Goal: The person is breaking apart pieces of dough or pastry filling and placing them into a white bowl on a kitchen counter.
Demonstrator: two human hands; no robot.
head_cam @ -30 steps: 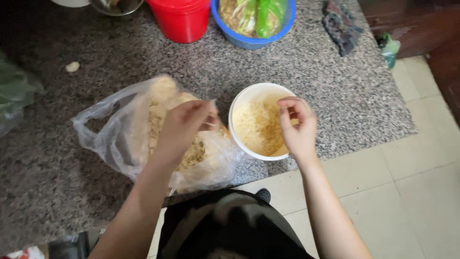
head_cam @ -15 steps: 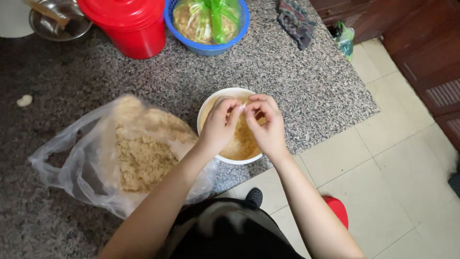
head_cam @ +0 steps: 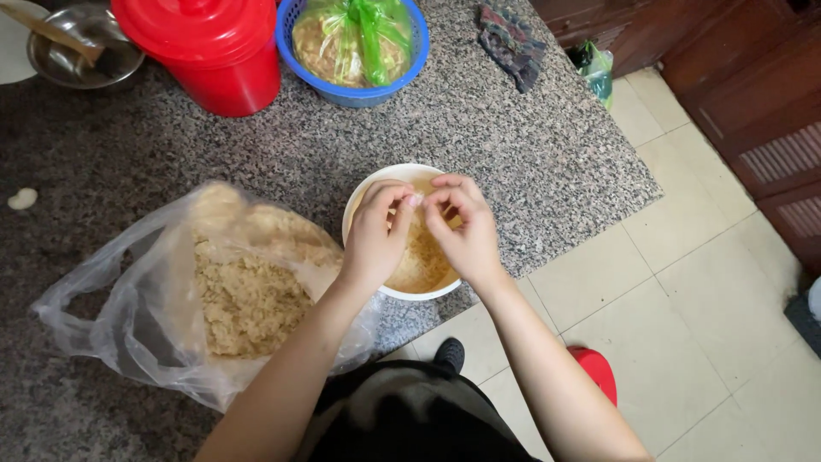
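- Head view, the only one – both hands sit over the white bowl (head_cam: 402, 184), which stands near the front edge of the granite counter (head_cam: 530, 145).
- Left hand (head_cam: 376, 235) and right hand (head_cam: 466, 235): fingertips brought together, touching or nearly so, directly above the bowl. Looks like they pinch a small bit of the yellowish crumbly stuff (head_cam: 419, 261) between them; the piece itself is too small to make out.
- Held over the bowl, I judge, so anything that drops lands inside, not on the counter.
- Clear plastic bag (head_cam: 171, 291) lies open just left of the bowl, touching or almost touching it, mouth toward the person – within the left arm's reach. It holds more of the same crumbly material.
- Rest is pushed to the back of the counter, well apart from the hands: red lidded bucket (head_cam: 201, 51), blue basket (head_cam: 351, 90) with a green-tied bag of food inside, metal bowl (head_cam: 81, 60) with a wooden utensil in it, dark cloth (head_cam: 509, 43) near the right rear edge.
- One small pale scrap (head_cam: 21, 198) lies alone at far left.
- Counts: 2 hands, 1 white bowl, 1 clear bag, 1 bucket, 1 basket, 1 metal bowl, 1 cloth, 1 scrap.
- Floor: pale tiles, one red object (head_cam: 599, 372) partly hidden by the right arm.
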